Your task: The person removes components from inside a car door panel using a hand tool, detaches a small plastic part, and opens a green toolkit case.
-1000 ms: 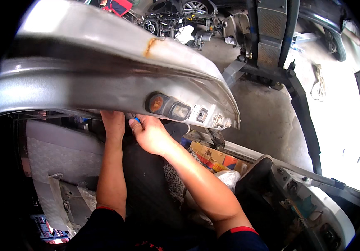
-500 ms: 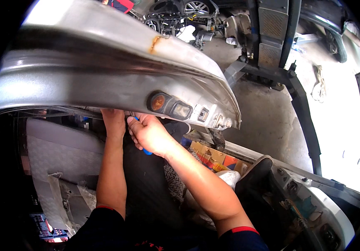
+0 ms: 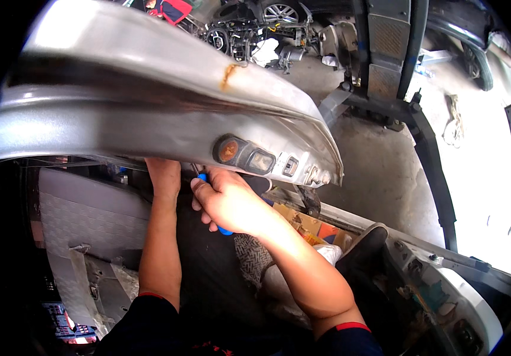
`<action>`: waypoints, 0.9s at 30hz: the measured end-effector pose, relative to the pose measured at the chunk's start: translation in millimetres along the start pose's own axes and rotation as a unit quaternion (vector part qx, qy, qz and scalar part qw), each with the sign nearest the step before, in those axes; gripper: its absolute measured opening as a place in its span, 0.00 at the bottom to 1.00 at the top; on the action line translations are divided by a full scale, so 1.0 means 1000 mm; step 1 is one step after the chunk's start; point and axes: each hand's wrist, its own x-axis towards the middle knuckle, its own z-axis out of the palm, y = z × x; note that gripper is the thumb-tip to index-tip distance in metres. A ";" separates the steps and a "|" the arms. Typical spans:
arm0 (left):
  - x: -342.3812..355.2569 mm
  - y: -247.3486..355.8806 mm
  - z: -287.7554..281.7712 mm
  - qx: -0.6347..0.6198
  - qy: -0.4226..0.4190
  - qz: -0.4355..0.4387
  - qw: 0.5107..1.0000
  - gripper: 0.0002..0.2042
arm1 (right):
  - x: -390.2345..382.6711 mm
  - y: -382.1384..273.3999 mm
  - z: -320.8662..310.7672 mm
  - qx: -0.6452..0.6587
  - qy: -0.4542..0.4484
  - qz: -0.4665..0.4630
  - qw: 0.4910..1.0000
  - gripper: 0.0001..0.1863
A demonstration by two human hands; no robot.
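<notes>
A silver car door (image 3: 119,124) with a rust streak spans the upper left of the head view. My right hand (image 3: 222,196) is closed around a blue-handled screwdriver (image 3: 225,231), just below the door's lower edge. Its metal shaft points up toward that edge, and the tip is hidden. My left hand (image 3: 163,172) reaches up beside it, with its fingers out of sight behind the door edge. An amber and clear lamp (image 3: 228,149) sits in the door face, to the right of my hands.
To the left stands a grey seat back (image 3: 95,199). A cardboard box (image 3: 297,221) and a white plastic bag (image 3: 329,253) lie below right. Beyond the door rise a lift post (image 3: 386,47) and its arm (image 3: 430,160). Stripped car parts (image 3: 249,41) are on the floor behind.
My right hand has shifted right and slightly down with the screwdriver, baring its shaft. My left hand stays nearly in place at the door edge. The door appears slightly lower in view.
</notes>
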 end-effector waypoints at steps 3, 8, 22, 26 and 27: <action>0.001 -0.017 -0.005 -0.011 0.006 -0.036 0.999 0.20 | 0.007 0.001 0.002 0.019 -0.035 -0.009 0.999 0.16; 0.001 -0.015 0.001 -0.013 0.020 -0.043 0.999 0.22 | 0.006 0.013 0.007 0.006 0.011 -0.089 0.996 0.20; -0.006 -0.022 0.003 -0.002 0.023 -0.057 0.998 0.20 | -0.001 0.015 0.011 -0.133 0.098 -0.200 0.966 0.33; -0.004 -0.025 -0.005 0.022 0.008 -0.026 0.999 0.21 | -0.020 0.002 0.017 -0.145 0.126 -0.180 0.965 0.33; -0.004 -0.027 -0.004 0.031 0.023 -0.034 0.999 0.23 | -0.023 0.004 0.019 -0.185 0.169 -0.176 0.952 0.33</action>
